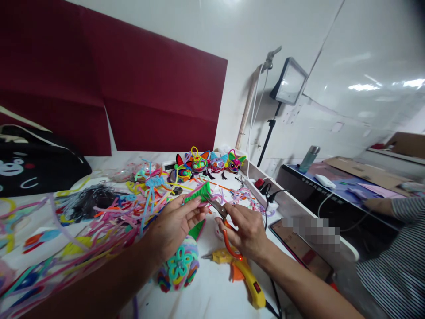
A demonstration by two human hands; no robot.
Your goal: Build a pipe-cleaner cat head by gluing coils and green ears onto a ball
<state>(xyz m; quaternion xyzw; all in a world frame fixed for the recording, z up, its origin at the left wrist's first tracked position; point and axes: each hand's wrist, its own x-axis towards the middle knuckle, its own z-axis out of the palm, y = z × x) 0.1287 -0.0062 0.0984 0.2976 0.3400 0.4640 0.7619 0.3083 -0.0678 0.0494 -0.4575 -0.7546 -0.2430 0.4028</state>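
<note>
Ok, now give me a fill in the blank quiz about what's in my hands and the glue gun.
The left hand holds a ____ fuzzy piece.
The right hand grips cutters with ____ handles.
The glue gun lying on the table is ____.
Missing words: green, orange, yellow.

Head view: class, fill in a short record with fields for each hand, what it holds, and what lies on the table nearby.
Left hand: pinches a green pipe-cleaner piece
Right hand: grips orange-handled cutters, blades pointed at the green piece
Below the hands: yellow glue gun; multicoloured pipe-cleaner ball
Table, left: heap of loose pipe cleaners
Table, back: row of pipe-cleaner figures
Right edge: another person's striped sleeve
</note>
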